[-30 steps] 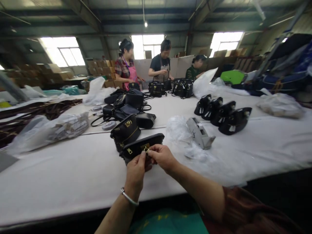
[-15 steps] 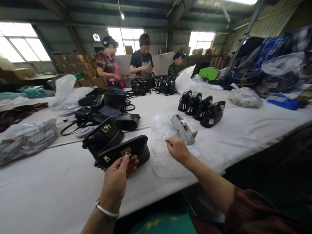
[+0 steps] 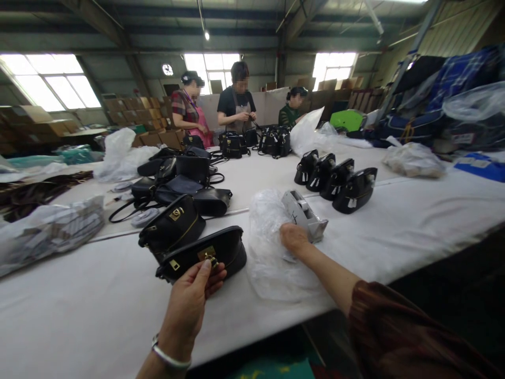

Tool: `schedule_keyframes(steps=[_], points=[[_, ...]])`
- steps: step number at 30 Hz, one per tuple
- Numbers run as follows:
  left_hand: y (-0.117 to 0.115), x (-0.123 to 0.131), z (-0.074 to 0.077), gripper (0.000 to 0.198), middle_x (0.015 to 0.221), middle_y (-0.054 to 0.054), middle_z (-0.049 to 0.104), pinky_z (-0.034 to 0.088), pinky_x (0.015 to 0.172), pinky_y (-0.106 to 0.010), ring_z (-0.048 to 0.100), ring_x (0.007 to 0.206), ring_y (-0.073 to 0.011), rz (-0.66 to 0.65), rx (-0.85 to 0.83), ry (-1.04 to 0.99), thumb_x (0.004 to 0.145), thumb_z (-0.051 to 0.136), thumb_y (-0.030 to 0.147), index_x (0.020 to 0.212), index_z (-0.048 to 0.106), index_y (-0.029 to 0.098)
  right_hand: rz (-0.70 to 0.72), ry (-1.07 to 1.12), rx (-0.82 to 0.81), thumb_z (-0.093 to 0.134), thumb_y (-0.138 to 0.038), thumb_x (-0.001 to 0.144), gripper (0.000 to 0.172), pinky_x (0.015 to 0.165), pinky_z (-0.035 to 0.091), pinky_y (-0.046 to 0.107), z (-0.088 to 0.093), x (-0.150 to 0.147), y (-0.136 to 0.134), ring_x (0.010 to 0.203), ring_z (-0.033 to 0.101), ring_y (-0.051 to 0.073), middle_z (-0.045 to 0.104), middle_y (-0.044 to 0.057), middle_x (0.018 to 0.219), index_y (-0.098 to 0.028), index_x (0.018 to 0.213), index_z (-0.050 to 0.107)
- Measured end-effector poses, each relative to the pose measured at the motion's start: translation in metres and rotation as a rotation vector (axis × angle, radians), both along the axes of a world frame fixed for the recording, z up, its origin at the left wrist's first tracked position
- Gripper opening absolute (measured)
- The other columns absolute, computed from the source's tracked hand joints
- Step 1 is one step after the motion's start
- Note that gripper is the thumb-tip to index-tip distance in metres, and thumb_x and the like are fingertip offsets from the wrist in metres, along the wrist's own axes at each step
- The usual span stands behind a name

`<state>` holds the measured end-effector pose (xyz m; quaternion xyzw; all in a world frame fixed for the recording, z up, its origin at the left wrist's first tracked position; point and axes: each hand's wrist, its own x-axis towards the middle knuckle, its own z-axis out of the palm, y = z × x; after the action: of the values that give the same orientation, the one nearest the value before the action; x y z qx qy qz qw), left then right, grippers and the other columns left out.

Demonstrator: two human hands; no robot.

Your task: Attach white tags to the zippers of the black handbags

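My left hand [image 3: 197,284], a bangle at its wrist, pinches the gold clasp [image 3: 212,259] on the front of a black handbag [image 3: 231,247]. That bag stands on the table, leaning slightly, with a second black handbag [image 3: 185,223] with a gold emblem right behind it. Over crumpled clear plastic [image 3: 265,221], my right hand [image 3: 294,239] is curled, its fingertips turned down and hidden. Whatever it holds, if anything, cannot be made out. Touching or very close to that hand is a grey tape dispenser [image 3: 305,215].
Black bags [image 3: 185,181] with straps lie piled behind on the left. Several black bags [image 3: 353,192] stand in a row at right. A plastic-wrapped bundle [image 3: 55,231] lies at far left. Three people work across the white-covered table [image 3: 98,310]; the near edge drops off below.
My right hand has moved down onto the plastic beside the tape dispenser. My left hand stays at the clasp. The whole view has shifted slightly.
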<state>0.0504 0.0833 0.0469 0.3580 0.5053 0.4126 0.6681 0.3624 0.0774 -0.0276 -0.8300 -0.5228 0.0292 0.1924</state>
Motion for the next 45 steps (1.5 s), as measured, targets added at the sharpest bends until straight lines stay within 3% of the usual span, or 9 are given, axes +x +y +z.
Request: schedule_keyframes(steps=[4,6,10,15,19,23,29,35,45], points=[[0.001,-0.004,0.0,0.024,0.092,-0.014,0.076,0.059,0.066,-0.028,0.074,0.08,-0.0223,-0.052,-0.016,-0.016,0.079,0.075,0.028,0.094,0.067,0.011,0.008,0.021,0.083,0.054,-0.02,0.087,0.021,0.08,0.049,0.034,0.018,0.005,-0.034,0.087,0.065,0.023,0.073,0.011,0.093,-0.018,0.084,0.075],[0.002,-0.004,0.001,0.028,0.094,-0.015,0.076,0.059,0.069,-0.03,0.074,0.081,-0.0226,-0.071,-0.019,-0.033,0.077,0.077,0.031,0.095,0.068,0.011,0.031,0.242,0.2,0.058,-0.029,0.085,0.019,0.074,0.049,0.032,0.031,-0.003,-0.054,0.077,0.063,0.02,0.071,0.007,0.084,-0.018,0.086,0.074],[0.003,-0.003,0.004,0.03,0.096,-0.016,0.076,0.058,0.075,-0.032,0.074,0.082,-0.0227,-0.085,-0.01,-0.073,0.077,0.076,0.035,0.095,0.07,0.011,0.142,0.931,0.273,0.065,-0.045,0.081,0.028,0.051,0.041,0.027,0.055,-0.048,-0.08,0.051,0.054,0.015,0.06,0.0,0.055,-0.017,0.084,0.069],[0.0,-0.003,0.006,0.028,0.096,-0.017,0.076,0.055,0.074,-0.031,0.073,0.081,-0.0211,-0.131,0.031,-0.072,0.081,0.073,0.038,0.088,0.072,0.011,0.292,1.154,0.176,0.072,-0.046,0.075,0.03,0.051,0.041,0.026,0.063,-0.117,-0.073,0.05,0.053,0.013,0.061,0.0,0.054,-0.017,0.078,0.067],[0.0,-0.005,0.006,0.022,0.091,-0.014,0.076,0.056,0.071,-0.03,0.071,0.073,-0.0182,-0.138,0.029,-0.125,0.08,0.075,0.033,0.085,0.071,0.011,0.392,1.168,0.166,0.072,-0.041,0.074,0.026,0.052,0.042,0.026,0.06,-0.15,-0.055,0.051,0.054,0.012,0.061,0.0,0.057,-0.016,0.077,0.067],[0.0,-0.005,0.004,0.023,0.082,-0.011,0.074,0.056,0.066,-0.03,0.068,0.065,-0.0166,-0.122,0.014,-0.184,0.076,0.078,0.032,0.082,0.07,0.012,0.448,1.113,0.194,0.07,-0.038,0.074,0.023,0.054,0.044,0.027,0.055,-0.162,-0.041,0.054,0.054,0.013,0.062,0.0,0.059,-0.016,0.078,0.068],[0.001,-0.005,0.002,0.029,0.076,-0.008,0.073,0.055,0.062,-0.028,0.067,0.063,-0.0157,-0.118,0.032,-0.208,0.069,0.083,0.036,0.081,0.071,0.012,0.418,1.062,0.208,0.071,-0.038,0.071,0.022,0.055,0.044,0.027,0.052,-0.165,-0.033,0.056,0.054,0.014,0.064,0.001,0.064,-0.016,0.078,0.068],[0.001,-0.004,0.008,0.022,0.08,-0.011,0.075,0.057,0.062,-0.029,0.069,0.064,-0.0173,-0.097,-0.011,-0.196,0.075,0.079,0.032,0.082,0.071,0.012,0.422,1.001,0.173,0.067,-0.038,0.075,0.028,0.06,0.045,0.029,0.06,-0.165,-0.035,0.06,0.055,0.015,0.069,0.003,0.069,-0.015,0.089,0.077],[0.001,-0.002,0.005,0.027,0.084,-0.012,0.075,0.054,0.063,-0.028,0.068,0.065,-0.0161,-0.078,0.023,-0.125,0.079,0.075,0.038,0.084,0.074,0.012,0.356,0.902,0.15,0.071,-0.036,0.07,0.02,0.058,0.042,0.027,0.055,-0.159,-0.029,0.057,0.055,0.015,0.066,0.001,0.06,-0.017,0.069,0.074]])
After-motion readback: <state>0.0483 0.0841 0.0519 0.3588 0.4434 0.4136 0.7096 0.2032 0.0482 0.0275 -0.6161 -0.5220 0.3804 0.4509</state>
